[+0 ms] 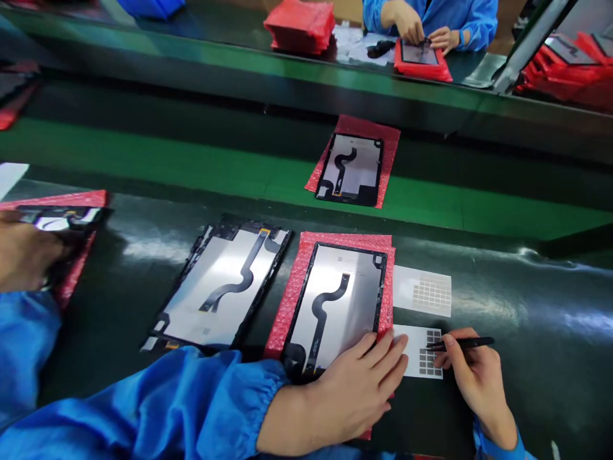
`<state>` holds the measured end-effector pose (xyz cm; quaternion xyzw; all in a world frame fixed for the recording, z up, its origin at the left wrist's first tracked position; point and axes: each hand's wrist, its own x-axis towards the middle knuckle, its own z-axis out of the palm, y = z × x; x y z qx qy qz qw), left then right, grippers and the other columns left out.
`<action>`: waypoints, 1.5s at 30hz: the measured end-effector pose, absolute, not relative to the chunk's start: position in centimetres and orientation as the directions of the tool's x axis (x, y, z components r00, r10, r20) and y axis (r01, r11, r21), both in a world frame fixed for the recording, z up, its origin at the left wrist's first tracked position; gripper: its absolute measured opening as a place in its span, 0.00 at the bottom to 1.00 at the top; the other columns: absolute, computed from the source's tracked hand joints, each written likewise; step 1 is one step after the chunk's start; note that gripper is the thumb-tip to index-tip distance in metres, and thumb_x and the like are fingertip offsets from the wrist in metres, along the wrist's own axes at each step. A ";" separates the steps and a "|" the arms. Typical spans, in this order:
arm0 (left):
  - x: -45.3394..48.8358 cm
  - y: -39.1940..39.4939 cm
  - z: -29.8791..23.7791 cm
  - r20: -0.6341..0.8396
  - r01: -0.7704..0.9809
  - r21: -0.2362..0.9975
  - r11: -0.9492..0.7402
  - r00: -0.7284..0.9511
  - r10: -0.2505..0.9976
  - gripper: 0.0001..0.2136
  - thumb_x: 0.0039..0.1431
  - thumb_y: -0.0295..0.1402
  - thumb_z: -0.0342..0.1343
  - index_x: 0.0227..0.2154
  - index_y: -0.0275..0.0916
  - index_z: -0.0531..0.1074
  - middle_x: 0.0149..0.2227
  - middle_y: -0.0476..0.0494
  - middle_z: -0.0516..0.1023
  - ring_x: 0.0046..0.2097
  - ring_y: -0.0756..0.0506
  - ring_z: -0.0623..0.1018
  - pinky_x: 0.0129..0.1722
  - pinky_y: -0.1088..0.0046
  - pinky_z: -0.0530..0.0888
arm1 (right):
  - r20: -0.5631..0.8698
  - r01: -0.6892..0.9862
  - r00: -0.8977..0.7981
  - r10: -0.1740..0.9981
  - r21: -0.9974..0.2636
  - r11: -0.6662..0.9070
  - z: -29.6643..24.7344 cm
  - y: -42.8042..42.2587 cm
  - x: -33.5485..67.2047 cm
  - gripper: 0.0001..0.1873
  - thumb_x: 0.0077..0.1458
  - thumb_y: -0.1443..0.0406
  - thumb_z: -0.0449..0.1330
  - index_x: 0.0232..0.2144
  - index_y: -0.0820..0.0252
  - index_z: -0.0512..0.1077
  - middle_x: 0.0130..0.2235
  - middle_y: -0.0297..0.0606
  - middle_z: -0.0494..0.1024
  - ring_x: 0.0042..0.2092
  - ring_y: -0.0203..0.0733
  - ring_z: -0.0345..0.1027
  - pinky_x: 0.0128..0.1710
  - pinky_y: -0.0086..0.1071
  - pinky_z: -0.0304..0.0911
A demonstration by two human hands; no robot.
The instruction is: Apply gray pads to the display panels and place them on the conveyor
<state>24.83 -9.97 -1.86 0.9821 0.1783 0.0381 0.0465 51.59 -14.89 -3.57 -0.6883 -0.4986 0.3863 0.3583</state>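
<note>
My left hand (352, 383) lies flat with its fingers stretched out, over the lower right corner of a tablet screen panel (352, 319) and the edge of a white sticker sheet (414, 351). Under that panel is a red bubble-wrap bag (282, 319). A dark curved flex cable (320, 313) runs along the panel's back. Black tweezers (472, 343) are pinched in my right hand (479, 377), their tips over the small grey squares on the sheet. Above it lies a second sticker sheet (405, 287).
More screen panels (225, 281) are stacked to the left. Another panel (357, 166) rests on a red bag on the green belt (191, 160). At far left is a co-worker's hand (23, 252); another person's hands (407, 22) work across the belt beside red bags (299, 25).
</note>
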 end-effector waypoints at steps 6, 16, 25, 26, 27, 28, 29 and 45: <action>24.6 -9.6 -1.5 0.068 0.348 0.117 -0.930 0.932 0.357 0.27 0.72 0.47 0.53 0.65 0.34 0.71 0.71 0.34 0.67 0.68 0.31 0.67 0.64 0.53 0.60 | -0.173 0.441 0.182 0.968 -0.865 -0.238 -3.0 -14.5 51.4 0.19 0.68 0.50 0.62 0.32 0.56 0.76 0.26 0.37 0.80 0.24 0.44 0.77 0.23 0.31 0.74; 24.7 -9.6 -1.6 0.096 0.350 0.125 -0.928 0.927 0.363 0.26 0.71 0.47 0.54 0.63 0.34 0.72 0.70 0.34 0.68 0.67 0.31 0.68 0.63 0.54 0.61 | -0.302 0.337 0.128 0.945 -0.883 -0.328 -2.8 -13.9 52.1 0.19 0.67 0.47 0.64 0.36 0.57 0.74 0.26 0.38 0.80 0.26 0.46 0.77 0.27 0.33 0.74; 24.0 -8.2 0.5 0.174 0.319 0.224 -0.921 0.917 0.360 0.25 0.71 0.49 0.54 0.59 0.33 0.75 0.67 0.32 0.71 0.63 0.34 0.72 0.62 0.59 0.64 | -0.289 0.068 0.122 0.950 -0.952 -0.298 -0.5 -10.5 50.8 0.21 0.67 0.48 0.64 0.34 0.58 0.72 0.25 0.40 0.82 0.23 0.45 0.78 0.26 0.33 0.76; 23.7 -8.0 0.8 0.200 0.308 0.252 -0.917 0.911 0.361 0.23 0.72 0.48 0.53 0.56 0.33 0.76 0.65 0.33 0.72 0.62 0.36 0.72 0.62 0.60 0.65 | -0.270 0.067 0.140 0.952 -0.957 -0.282 -0.5 -9.9 50.2 0.21 0.66 0.47 0.65 0.34 0.58 0.72 0.26 0.40 0.82 0.23 0.45 0.78 0.26 0.33 0.76; 23.4 -7.7 0.9 0.222 0.303 0.285 -0.910 0.902 0.370 0.21 0.73 0.46 0.53 0.54 0.34 0.76 0.62 0.34 0.75 0.59 0.37 0.74 0.60 0.62 0.67 | -0.257 0.065 0.162 0.953 -0.961 -0.270 -0.5 -9.2 49.4 0.22 0.65 0.46 0.66 0.34 0.58 0.72 0.26 0.40 0.82 0.23 0.45 0.78 0.26 0.33 0.76; 23.1 -7.6 0.8 0.237 0.305 0.319 -0.898 0.891 0.387 0.19 0.73 0.44 0.52 0.51 0.34 0.77 0.57 0.35 0.78 0.56 0.38 0.75 0.58 0.63 0.69 | -0.248 0.059 0.190 0.950 -0.963 -0.263 -0.7 -8.6 48.6 0.23 0.64 0.45 0.67 0.34 0.57 0.71 0.26 0.41 0.82 0.23 0.45 0.79 0.25 0.33 0.77; 22.7 -7.4 0.6 0.244 0.316 0.347 -0.883 0.878 0.411 0.17 0.74 0.43 0.52 0.49 0.34 0.77 0.51 0.37 0.79 0.51 0.40 0.77 0.54 0.63 0.71 | -0.249 0.047 0.213 0.945 -0.963 -0.264 -0.9 -8.0 47.7 0.24 0.62 0.44 0.68 0.35 0.57 0.71 0.26 0.41 0.83 0.24 0.45 0.79 0.25 0.33 0.77; 21.6 -5.4 -1.4 0.041 0.560 0.339 -0.756 0.794 0.606 0.27 0.72 0.42 0.52 0.65 0.27 0.63 0.47 0.33 0.78 0.46 0.35 0.79 0.40 0.58 0.80 | -0.260 -0.061 0.072 0.963 -0.965 -0.256 -3.6 -4.5 44.1 0.22 0.67 0.45 0.64 0.38 0.56 0.68 0.29 0.38 0.83 0.27 0.45 0.81 0.29 0.35 0.79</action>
